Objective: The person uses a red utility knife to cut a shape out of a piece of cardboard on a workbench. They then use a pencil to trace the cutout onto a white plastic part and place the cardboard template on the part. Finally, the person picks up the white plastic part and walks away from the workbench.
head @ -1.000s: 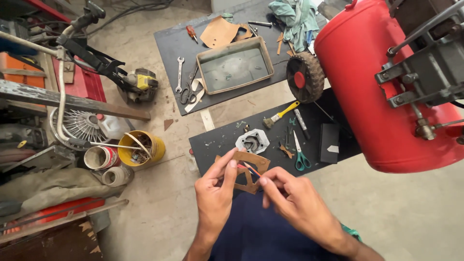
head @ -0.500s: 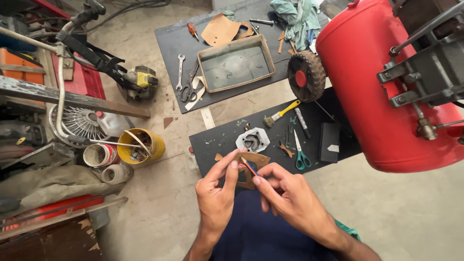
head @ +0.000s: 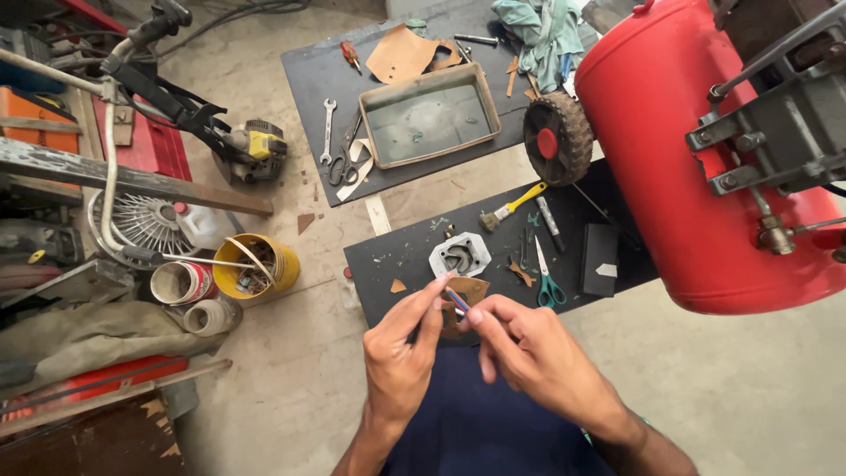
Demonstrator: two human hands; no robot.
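My left hand (head: 401, 353) and my right hand (head: 529, 348) meet over my lap, above the near edge of a dark mat (head: 397, 264). Between their fingertips is a small piece of brown gasket paper (head: 469, 291) and a thin pen-like tool (head: 456, 301) with a red and blue tip. The left thumb and forefinger pinch the paper's edge; the right fingers hold the tool against it. A grey metal housing part (head: 459, 255) lies on the mat just beyond the hands. Green-handled scissors (head: 548, 284) lie to its right.
A red air tank (head: 705, 176) with a black wheel (head: 557, 138) stands at the right. A second mat holds a metal tray (head: 429, 115), spanners and brown paper. A yellow bucket (head: 256, 269), a trimmer engine (head: 256, 150) and clutter fill the left.
The hands have stayed together over the mat's edge, shifting slightly; the fingers have worked the paper piece and tool a little closer together.
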